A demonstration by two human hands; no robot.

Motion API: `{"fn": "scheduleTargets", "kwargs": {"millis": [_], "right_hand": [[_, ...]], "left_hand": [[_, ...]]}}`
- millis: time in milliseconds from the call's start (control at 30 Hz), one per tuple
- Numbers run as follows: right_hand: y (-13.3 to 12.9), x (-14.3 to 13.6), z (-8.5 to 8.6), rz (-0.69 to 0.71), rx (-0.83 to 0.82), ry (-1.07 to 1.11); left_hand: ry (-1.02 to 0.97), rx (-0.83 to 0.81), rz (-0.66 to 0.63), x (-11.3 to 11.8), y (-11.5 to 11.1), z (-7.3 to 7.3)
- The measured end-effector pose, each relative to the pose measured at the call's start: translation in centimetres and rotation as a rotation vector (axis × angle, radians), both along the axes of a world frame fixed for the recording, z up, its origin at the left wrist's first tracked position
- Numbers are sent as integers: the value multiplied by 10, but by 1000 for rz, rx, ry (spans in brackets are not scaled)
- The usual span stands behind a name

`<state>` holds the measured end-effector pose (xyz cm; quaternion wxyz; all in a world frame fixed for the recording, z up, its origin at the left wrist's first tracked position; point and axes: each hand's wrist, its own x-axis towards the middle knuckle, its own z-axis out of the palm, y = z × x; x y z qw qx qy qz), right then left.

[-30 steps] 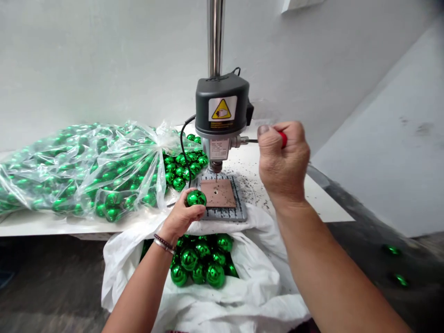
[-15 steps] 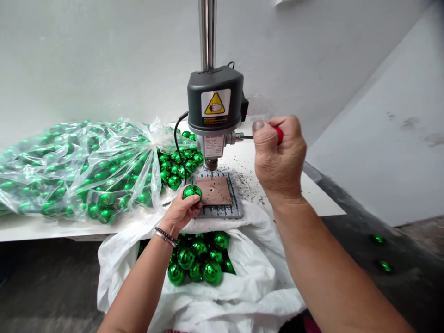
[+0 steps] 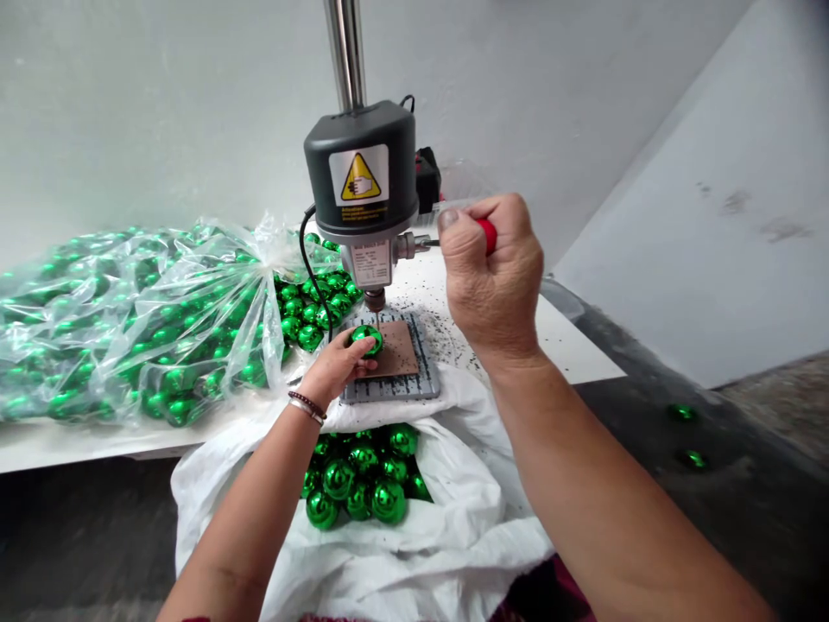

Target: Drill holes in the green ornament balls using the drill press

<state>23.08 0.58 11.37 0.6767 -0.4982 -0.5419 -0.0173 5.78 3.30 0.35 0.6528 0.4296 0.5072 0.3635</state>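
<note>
– Grasping what with the left hand [image 3: 338, 366]?
– Curling fingers around a shiny green ball [image 3: 367, 342], holding it at the left side of the square brown plate [image 3: 400, 352], beside the thin drill bit [image 3: 377, 319].
– Gripping what with the right hand [image 3: 497, 281]?
– Clenching a rounded red lever knob [image 3: 488, 236].
– Getting how far?
– Seemingly getting some drilling done, judging by dark chips [image 3: 442, 326] on the white surface [image 3: 573, 345]; apparently leaving this ball undrilled.
– Pointing which way?
– Being round, having no long axis or clear facing.
</note>
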Motion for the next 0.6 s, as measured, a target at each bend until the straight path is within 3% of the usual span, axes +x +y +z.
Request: {"fn": "scheduleTargets", "kwargs": {"millis": [267,600], "right_hand": [[-3,0,2,39,5,23],[-4,0,4,43,-30,21]], "left_hand": [[107,51,-18,5,3,-4],[462,227,-65,8,9,-4]]}}
